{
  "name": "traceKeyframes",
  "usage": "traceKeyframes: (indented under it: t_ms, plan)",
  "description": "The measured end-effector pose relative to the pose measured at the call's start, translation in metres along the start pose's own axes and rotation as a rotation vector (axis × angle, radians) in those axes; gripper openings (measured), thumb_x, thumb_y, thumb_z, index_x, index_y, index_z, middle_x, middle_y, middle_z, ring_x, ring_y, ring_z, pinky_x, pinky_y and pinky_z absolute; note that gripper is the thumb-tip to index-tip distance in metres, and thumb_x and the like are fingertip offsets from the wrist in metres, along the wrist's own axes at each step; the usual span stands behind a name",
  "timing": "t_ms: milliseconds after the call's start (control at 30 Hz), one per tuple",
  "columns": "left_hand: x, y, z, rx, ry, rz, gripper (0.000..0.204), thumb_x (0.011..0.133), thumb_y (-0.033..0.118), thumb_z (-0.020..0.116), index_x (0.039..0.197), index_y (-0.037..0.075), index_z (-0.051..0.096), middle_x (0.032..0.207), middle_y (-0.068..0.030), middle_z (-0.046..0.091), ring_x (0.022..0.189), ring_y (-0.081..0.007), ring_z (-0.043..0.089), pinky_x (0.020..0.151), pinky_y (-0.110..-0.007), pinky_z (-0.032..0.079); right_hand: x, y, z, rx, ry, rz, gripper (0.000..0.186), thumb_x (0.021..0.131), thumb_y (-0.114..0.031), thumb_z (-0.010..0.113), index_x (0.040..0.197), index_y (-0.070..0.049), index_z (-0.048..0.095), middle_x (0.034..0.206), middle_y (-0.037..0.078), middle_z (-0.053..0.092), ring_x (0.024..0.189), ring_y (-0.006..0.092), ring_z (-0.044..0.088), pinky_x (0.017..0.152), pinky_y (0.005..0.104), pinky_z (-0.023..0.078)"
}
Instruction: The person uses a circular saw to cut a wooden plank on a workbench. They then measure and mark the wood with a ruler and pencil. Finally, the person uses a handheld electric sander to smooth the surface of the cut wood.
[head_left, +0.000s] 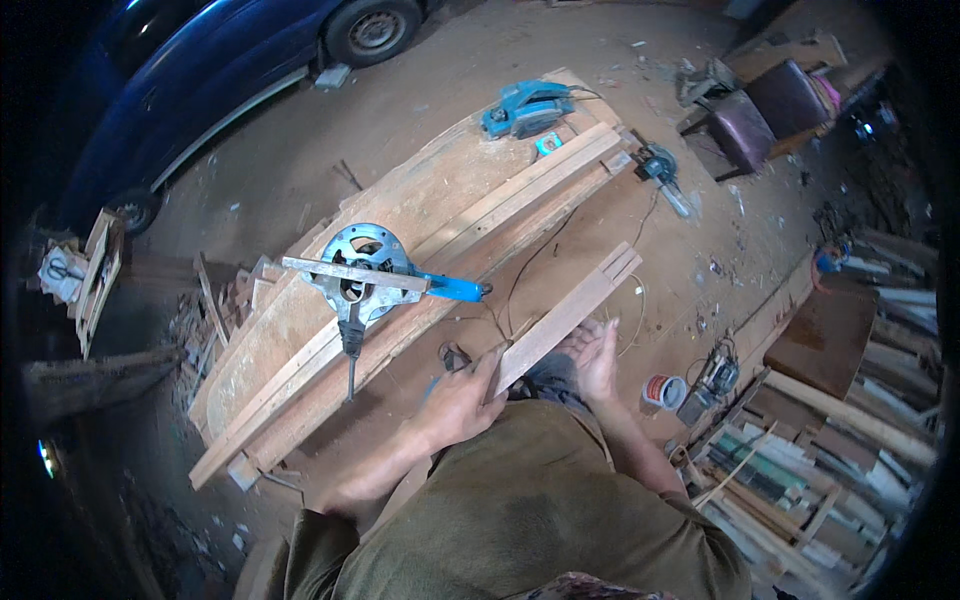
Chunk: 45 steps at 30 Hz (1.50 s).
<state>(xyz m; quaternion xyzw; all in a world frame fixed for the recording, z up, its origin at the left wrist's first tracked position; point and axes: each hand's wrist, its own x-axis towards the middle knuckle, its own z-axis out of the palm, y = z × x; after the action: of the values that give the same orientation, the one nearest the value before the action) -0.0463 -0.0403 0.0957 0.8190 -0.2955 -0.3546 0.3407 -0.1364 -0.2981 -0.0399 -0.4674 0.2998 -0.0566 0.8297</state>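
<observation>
My left hand [463, 403] grips the near end of a flat wooden piece [560, 325], which slants up and away to the right. At its far end the piece has a slot or tongue cut into it. My right hand [592, 358] is open beside the piece, palm turned up and fingers apart; whether it touches the wood I cannot tell. Ahead to the left, a power tool with a round metal base [385, 240] and blue handle lies on long timbers [520, 205] on the workbench [420, 180]. A thin wooden strip [350, 273] rests across its base.
A blue electric planer [528, 108] sits at the bench's far end, with a small grinder-like tool [660, 170] beyond the timbers. A white tub [664, 391], another power tool [715, 375] and stacked wood offcuts [790, 480] are right. A blue vehicle [200, 90] stands back left.
</observation>
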Motion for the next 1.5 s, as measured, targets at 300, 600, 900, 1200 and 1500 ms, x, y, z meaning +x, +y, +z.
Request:
traceKeyframes:
  t_ms: [300, 600, 900, 1200, 1500]
  plan:
    - [0.088, 0.045, 0.020, -0.014, 0.193, -0.312, 0.076, 0.088, 0.020, 0.071, 0.153, 0.007, 0.033, 0.121, -0.0283, 0.062, 0.099, -0.0480, 0.066, 0.089, -0.056, 0.051, 0.255, -0.045, -0.065, -0.313, -0.008, 0.007, 0.027, 0.108, -0.025, 0.053, 0.116, -0.001, 0.063, 0.094, 0.005, 0.068, 0.082, 0.0126, 0.064, 0.075, 0.0309, 0.052]
    - [0.202, 0.091, 0.046, -0.364, 0.792, -0.578, 0.073, 0.091, 0.023, 0.072, 0.150, 0.002, 0.034, 0.096, -0.0300, 0.068, 0.089, -0.0509, 0.066, 0.078, -0.053, 0.055, 0.369, -0.095, -0.013, -0.598, -0.476, 0.235, 0.027, 0.105, -0.028, 0.060, 0.104, -0.002, 0.066, 0.087, 0.006, 0.067, 0.076, 0.0132, 0.064, 0.071, 0.0289, 0.053]
    - [0.201, 0.142, 0.020, -0.509, 1.157, -0.627, 0.069, 0.089, 0.022, 0.071, 0.148, 0.003, 0.040, 0.116, -0.0286, 0.065, 0.101, -0.0463, 0.065, 0.086, -0.052, 0.053, 0.291, -0.100, 0.043, -0.437, -1.174, 0.551, 0.047, 0.103, -0.045, 0.060, 0.121, -0.002, 0.060, 0.114, 0.006, 0.065, 0.099, 0.0140, 0.063, 0.085, 0.0323, 0.054]
    - [0.143, 0.180, 0.096, -0.155, 1.715, -0.359, 0.064, 0.085, 0.024, 0.070, 0.142, 0.003, 0.048, 0.099, -0.0239, 0.070, 0.090, -0.0428, 0.070, 0.078, -0.050, 0.056, 0.178, -0.123, 0.086, -0.308, -1.762, 0.746, 0.085, 0.101, -0.069, 0.040, 0.156, -0.005, 0.030, 0.155, 0.013, 0.041, 0.144, 0.0287, 0.039, 0.120, 0.0476, 0.030]
    - [-0.002, 0.181, 0.180, -0.169, 2.127, -0.581, 0.067, 0.087, 0.034, 0.073, 0.139, 0.001, 0.048, 0.097, -0.0279, 0.071, 0.088, -0.0442, 0.071, 0.079, -0.049, 0.058, -0.012, -0.044, 0.137, -0.297, -1.872, 0.793, 0.073, 0.108, -0.060, 0.027, 0.155, -0.005, 0.031, 0.152, 0.013, 0.042, 0.142, 0.0299, 0.040, 0.121, 0.0470, 0.027]
